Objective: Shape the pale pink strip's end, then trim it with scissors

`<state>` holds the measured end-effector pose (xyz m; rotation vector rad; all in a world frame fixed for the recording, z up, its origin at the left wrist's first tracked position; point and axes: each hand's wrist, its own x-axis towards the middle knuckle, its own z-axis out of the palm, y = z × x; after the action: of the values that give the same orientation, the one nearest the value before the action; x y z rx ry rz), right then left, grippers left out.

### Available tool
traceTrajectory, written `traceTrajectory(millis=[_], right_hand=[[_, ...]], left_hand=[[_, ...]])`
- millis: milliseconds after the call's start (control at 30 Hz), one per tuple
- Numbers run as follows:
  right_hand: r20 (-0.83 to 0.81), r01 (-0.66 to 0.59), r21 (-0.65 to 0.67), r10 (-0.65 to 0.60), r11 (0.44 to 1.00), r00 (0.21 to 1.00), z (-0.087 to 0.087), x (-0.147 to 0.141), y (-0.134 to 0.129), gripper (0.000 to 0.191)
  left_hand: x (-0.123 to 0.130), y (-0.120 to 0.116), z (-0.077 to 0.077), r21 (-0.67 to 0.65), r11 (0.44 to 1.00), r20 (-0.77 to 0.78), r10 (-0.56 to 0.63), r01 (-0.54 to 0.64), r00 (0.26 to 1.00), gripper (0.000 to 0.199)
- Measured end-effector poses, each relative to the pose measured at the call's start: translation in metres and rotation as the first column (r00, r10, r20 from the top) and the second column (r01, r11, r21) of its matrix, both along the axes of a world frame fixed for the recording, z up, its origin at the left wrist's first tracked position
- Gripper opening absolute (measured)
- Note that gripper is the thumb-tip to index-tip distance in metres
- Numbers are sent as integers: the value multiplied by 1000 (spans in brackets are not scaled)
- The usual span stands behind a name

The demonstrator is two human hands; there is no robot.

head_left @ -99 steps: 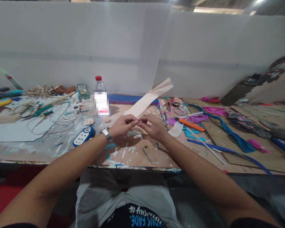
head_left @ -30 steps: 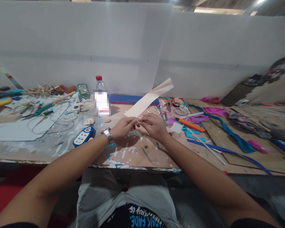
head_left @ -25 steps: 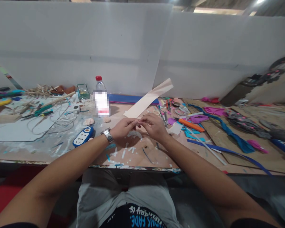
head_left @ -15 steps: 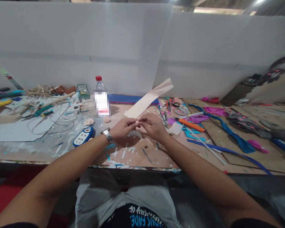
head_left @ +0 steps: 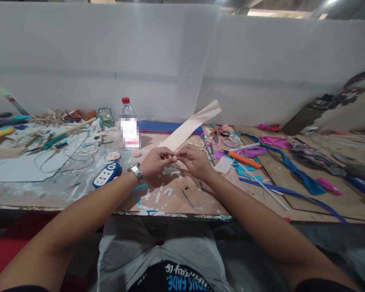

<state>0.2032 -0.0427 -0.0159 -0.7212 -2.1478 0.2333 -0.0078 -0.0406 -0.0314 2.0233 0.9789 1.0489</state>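
My left hand (head_left: pixel 158 162) and my right hand (head_left: pixel 194 161) meet over the middle of the table, thumbs and fingertips pinched together. Between the fingertips is a small pale pink piece (head_left: pixel 174 156), mostly hidden, its kind too small to make out. Just behind the hands lies a long cream paper strip (head_left: pixel 191 126), its far end raised and slightly folded. Two crumpled peach-coloured pieces, one of them a larger wad (head_left: pixel 113 155) and the other a small lump (head_left: pixel 136 154), rest to the left of my left hand.
A red-capped bottle (head_left: pixel 126 107) stands behind my left hand, near a blue-and-white power strip (head_left: pixel 107 175). Pliers (head_left: pixel 53 146) and cable lie left. An orange-handled cutter (head_left: pixel 245 159), tape rolls, blue strips and purple scraps spread right. A white panel (head_left: pixel 94 52) closes off the back.
Both hands stay in nearly the same place. The fingertips have shifted and closed further round the pale pink piece, so less of it shows.
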Motion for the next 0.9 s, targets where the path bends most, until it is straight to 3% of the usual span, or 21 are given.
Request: traceTrajectory(millis=[100,467,900], right_hand=[[-3,11,-12,-11,1000,1000,-1,0,0,7],[-70,91,40,-88,995,994,1,0,-3,11],[-60,38,37,-36,999,998,-4,0,1,13]], left_hand=[[1,-1,0,1,998,34,66,-66,997,36],[1,-4,6,-26,999,137,-16,20,990,38],[-2,-1,5,104,988,8,-113,111,994,36]])
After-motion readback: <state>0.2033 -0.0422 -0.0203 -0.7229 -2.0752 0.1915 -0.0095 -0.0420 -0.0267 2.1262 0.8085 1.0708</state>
